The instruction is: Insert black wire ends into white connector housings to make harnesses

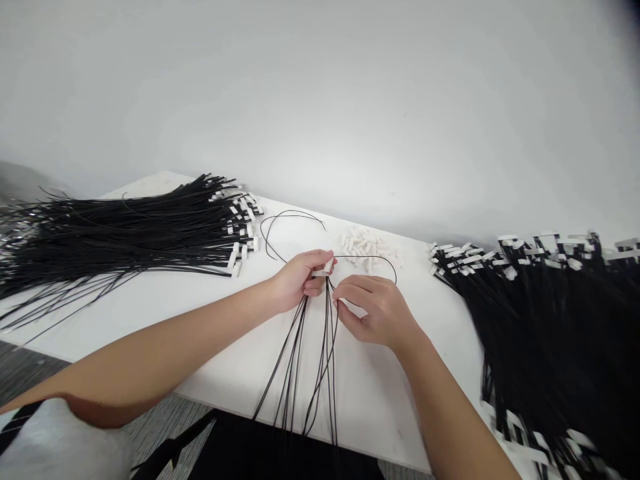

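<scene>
My left hand [300, 280] is closed on a small white connector [323, 269] at the middle of the white table [165, 307]. Several thin black wires [295, 363] hang from that hand over the table's front edge. My right hand [375, 310] is just to the right, its thumb and fingertips pinched on a black wire [336, 303] beside the connector. A loop of black wire [370, 258] arcs above my right hand, and another loop [287, 217] lies behind my left hand.
A big bundle of black wires with white connectors [130, 230] lies at the left. A larger heap of the same wires [550, 313] fills the right. A small pile of loose white connectors [367, 243] sits at the back, before a white wall.
</scene>
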{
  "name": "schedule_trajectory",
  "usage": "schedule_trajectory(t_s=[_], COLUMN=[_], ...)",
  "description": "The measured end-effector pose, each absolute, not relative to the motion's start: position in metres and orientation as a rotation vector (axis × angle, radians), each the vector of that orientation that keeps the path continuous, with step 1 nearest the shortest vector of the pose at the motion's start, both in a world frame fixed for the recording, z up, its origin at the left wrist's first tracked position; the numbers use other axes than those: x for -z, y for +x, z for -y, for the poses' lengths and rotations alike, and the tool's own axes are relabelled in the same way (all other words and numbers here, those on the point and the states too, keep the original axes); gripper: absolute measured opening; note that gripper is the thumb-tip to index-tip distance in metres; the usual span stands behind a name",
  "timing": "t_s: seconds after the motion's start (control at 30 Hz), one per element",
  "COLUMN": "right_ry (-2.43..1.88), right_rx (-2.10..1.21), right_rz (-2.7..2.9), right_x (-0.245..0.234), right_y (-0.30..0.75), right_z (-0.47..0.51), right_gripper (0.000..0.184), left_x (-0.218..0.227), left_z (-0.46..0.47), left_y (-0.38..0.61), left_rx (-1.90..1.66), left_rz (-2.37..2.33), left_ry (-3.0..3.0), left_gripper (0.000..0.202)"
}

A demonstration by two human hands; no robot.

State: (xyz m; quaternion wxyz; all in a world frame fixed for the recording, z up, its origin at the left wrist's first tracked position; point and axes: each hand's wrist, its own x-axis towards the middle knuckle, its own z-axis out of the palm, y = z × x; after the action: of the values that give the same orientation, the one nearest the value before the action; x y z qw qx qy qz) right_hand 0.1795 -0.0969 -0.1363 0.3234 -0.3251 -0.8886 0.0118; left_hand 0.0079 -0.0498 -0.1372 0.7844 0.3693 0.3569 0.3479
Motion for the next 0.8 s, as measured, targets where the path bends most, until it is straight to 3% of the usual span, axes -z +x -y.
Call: schedule_trajectory(t_s=[0.43,0.8], right_ry=[-1.075,-0.920], right_rx=[-0.912,-0.834], right_rz=[1.222,0.470], right_x=[0.129,0.113], right_y=[0.191,0.225], right_z=[0.082,0.066], right_gripper=[0.013,0.027], left_x=[0.139,0.140], left_z=[0.049,0.049], left_y=[0.009,0.008], left_rx=[-0.773,-0.766], left_rz=[-0.782,-0.791], left_ry=[0.805,0.810], left_gripper=[0.024,0.025])
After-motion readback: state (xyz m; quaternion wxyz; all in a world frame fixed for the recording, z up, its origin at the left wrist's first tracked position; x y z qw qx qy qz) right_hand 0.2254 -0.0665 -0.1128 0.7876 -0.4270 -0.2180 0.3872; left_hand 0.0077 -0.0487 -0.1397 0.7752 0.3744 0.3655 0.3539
